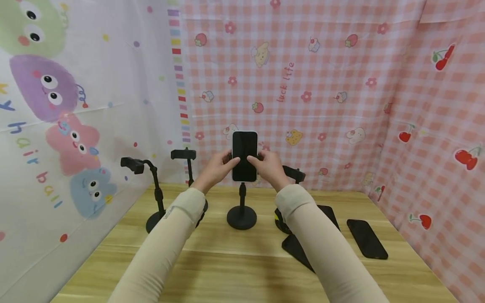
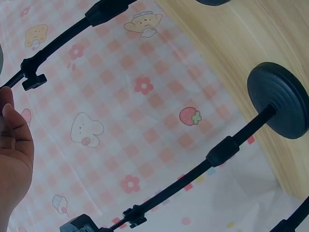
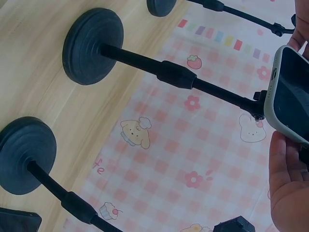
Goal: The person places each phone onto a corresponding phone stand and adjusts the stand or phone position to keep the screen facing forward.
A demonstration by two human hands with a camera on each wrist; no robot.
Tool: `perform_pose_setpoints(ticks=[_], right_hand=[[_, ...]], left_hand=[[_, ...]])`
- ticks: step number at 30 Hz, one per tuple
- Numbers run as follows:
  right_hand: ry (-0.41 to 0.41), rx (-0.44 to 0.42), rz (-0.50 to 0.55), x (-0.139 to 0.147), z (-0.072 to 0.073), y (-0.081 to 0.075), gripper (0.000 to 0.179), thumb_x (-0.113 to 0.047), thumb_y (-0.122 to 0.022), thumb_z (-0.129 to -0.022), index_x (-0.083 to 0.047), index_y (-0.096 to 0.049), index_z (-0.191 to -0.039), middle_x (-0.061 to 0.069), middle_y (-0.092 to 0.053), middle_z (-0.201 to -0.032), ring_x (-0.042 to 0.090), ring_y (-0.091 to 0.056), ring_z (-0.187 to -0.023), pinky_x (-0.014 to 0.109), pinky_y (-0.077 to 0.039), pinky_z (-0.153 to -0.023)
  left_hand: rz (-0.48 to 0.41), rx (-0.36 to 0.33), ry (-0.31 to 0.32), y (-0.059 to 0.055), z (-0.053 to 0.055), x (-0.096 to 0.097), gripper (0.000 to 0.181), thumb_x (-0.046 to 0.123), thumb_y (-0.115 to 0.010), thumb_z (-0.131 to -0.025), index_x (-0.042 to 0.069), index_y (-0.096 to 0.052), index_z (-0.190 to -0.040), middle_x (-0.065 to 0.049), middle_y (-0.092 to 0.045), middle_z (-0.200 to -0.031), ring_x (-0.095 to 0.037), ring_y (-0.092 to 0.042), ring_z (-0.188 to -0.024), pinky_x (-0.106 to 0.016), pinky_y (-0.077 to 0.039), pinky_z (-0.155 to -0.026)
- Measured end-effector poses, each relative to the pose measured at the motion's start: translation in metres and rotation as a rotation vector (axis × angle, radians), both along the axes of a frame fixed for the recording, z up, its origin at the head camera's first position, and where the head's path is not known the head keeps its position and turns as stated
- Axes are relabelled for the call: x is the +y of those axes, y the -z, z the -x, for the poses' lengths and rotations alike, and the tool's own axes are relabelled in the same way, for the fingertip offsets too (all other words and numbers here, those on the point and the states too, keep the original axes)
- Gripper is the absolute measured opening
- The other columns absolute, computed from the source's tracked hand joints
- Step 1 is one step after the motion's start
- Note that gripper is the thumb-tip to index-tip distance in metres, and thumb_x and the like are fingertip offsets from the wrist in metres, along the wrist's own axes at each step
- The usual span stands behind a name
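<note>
A smartphone (image 1: 244, 145) with a dark screen and white edge stands upright at the top of a black phone stand (image 1: 241, 218). My left hand (image 1: 217, 169) grips its left side, thumb on the front and the other fingers bent behind. On the opposite side, my right hand (image 1: 272, 167) holds the phone with the thumb over the screen edge. The right wrist view shows the phone's (image 3: 295, 92) lower end against the stand's pole (image 3: 222, 94), with the clamp mostly hidden. In the left wrist view only part of my left hand (image 2: 17, 169) shows.
Two more black stands, a bent one (image 1: 158, 193) and a straight one (image 1: 183, 154), are on the left. Another stand's holder (image 1: 294, 173) rises behind my right forearm. Dark phones lie at right, one (image 1: 366, 238) fully visible, others (image 1: 297, 251) partly covered. Patterned cloth (image 1: 322, 75) encloses the table.
</note>
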State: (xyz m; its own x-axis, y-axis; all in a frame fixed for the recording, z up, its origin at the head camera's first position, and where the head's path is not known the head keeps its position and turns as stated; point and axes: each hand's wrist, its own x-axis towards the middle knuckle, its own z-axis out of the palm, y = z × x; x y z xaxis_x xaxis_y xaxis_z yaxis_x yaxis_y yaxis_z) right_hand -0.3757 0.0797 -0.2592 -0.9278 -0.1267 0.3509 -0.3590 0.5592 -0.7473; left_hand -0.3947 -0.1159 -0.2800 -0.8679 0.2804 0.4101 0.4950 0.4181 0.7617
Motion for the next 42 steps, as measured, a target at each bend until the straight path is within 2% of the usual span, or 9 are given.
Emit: perform_pose_setpoints(ticks=[5, 12, 15, 19, 22, 25, 31, 36, 42], right_hand=[[0.0, -0.019, -0.002, 0.0, -0.001, -0.001, 0.032, -0.036, -0.061, -0.1, -0.005, -0.066, -0.102, 0.013, -0.063, -0.089, 0.026, -0.058, -0.075, 0.036, -0.048, -0.066], [-0.009, -0.038, -0.003, 0.003, -0.004, -0.001, 0.032, -0.036, -0.061, -0.1, -0.005, -0.066, -0.107, 0.012, -0.064, -0.093, 0.025, -0.06, -0.079, 0.036, -0.051, -0.07], [-0.016, -0.04, -0.006, 0.004, -0.005, -0.001, 0.033, -0.036, -0.061, -0.1, -0.005, -0.066, -0.108, 0.012, -0.064, -0.094, 0.025, -0.06, -0.08, 0.037, -0.051, -0.072], [-0.037, -0.05, -0.009, 0.007, -0.006, -0.002, 0.038, -0.036, -0.059, -0.1, -0.005, -0.064, -0.122, 0.015, -0.065, -0.112, 0.026, -0.063, -0.09, 0.04, -0.054, -0.08], [-0.053, -0.079, 0.004, 0.01, -0.006, -0.002, 0.049, -0.037, -0.058, -0.101, -0.006, -0.056, -0.139, 0.016, -0.059, -0.132, 0.027, -0.064, -0.101, 0.041, -0.054, -0.087], [-0.061, -0.109, 0.019, 0.013, -0.006, -0.003, 0.056, -0.038, -0.058, -0.101, -0.007, -0.047, -0.147, 0.016, -0.054, -0.14, 0.027, -0.064, -0.107, 0.041, -0.053, -0.09], [-0.065, -0.133, 0.024, 0.02, -0.006, -0.007, 0.059, -0.041, -0.058, -0.1, -0.009, -0.046, -0.148, 0.013, -0.055, -0.14, 0.026, -0.064, -0.11, 0.041, -0.052, -0.092], [-0.051, -0.112, 0.027, 0.029, -0.006, -0.014, 0.055, -0.039, -0.057, -0.101, -0.009, -0.049, -0.145, 0.012, -0.059, -0.136, 0.025, -0.064, -0.109, 0.041, -0.052, -0.092], [-0.027, -0.079, 0.014, 0.042, -0.009, -0.021, 0.053, -0.038, -0.057, -0.101, -0.006, -0.05, -0.143, 0.015, -0.06, -0.131, 0.029, -0.064, -0.108, 0.044, -0.053, -0.089]], left_hand=[[0.02, 0.015, -0.018, 0.001, -0.001, -0.001, 0.042, 0.039, -0.056, -0.102, 0.011, -0.058, -0.134, -0.009, -0.065, -0.12, -0.024, -0.06, -0.111, -0.046, -0.048, -0.095], [0.053, 0.04, -0.027, 0.003, -0.001, 0.0, 0.034, 0.042, -0.055, -0.101, 0.014, -0.062, -0.12, -0.006, -0.065, -0.106, -0.023, -0.06, -0.095, -0.041, -0.05, -0.082], [0.053, 0.042, -0.025, 0.003, -0.002, -0.001, 0.033, 0.042, -0.055, -0.102, 0.015, -0.062, -0.119, -0.006, -0.065, -0.104, -0.023, -0.059, -0.093, -0.041, -0.05, -0.08], [0.045, 0.041, -0.027, 0.003, -0.004, 0.0, 0.033, 0.04, -0.055, -0.102, 0.014, -0.061, -0.121, -0.007, -0.065, -0.104, -0.024, -0.06, -0.093, -0.041, -0.05, -0.08], [0.043, 0.043, -0.032, 0.003, -0.005, 0.0, 0.033, 0.039, -0.056, -0.102, 0.014, -0.06, -0.122, -0.007, -0.065, -0.106, -0.024, -0.061, -0.094, -0.042, -0.05, -0.081], [0.044, 0.036, -0.039, 0.004, -0.005, 0.0, 0.039, 0.039, -0.056, -0.102, 0.013, -0.058, -0.13, -0.008, -0.066, -0.112, -0.024, -0.062, -0.099, -0.044, -0.051, -0.084], [0.029, -0.019, -0.038, 0.007, -0.006, -0.003, 0.061, 0.039, -0.056, -0.102, 0.009, -0.039, -0.152, -0.013, -0.063, -0.119, -0.027, -0.061, -0.104, -0.046, -0.051, -0.09], [0.034, -0.03, -0.04, 0.012, -0.008, -0.008, 0.063, 0.038, -0.056, -0.102, 0.009, -0.035, -0.154, -0.012, -0.065, -0.114, -0.024, -0.063, -0.096, -0.045, -0.051, -0.089], [0.061, -0.039, -0.047, 0.022, -0.01, -0.012, 0.062, 0.042, -0.056, -0.101, 0.01, -0.04, -0.151, -0.01, -0.067, -0.115, -0.021, -0.066, -0.092, -0.044, -0.052, -0.088]])
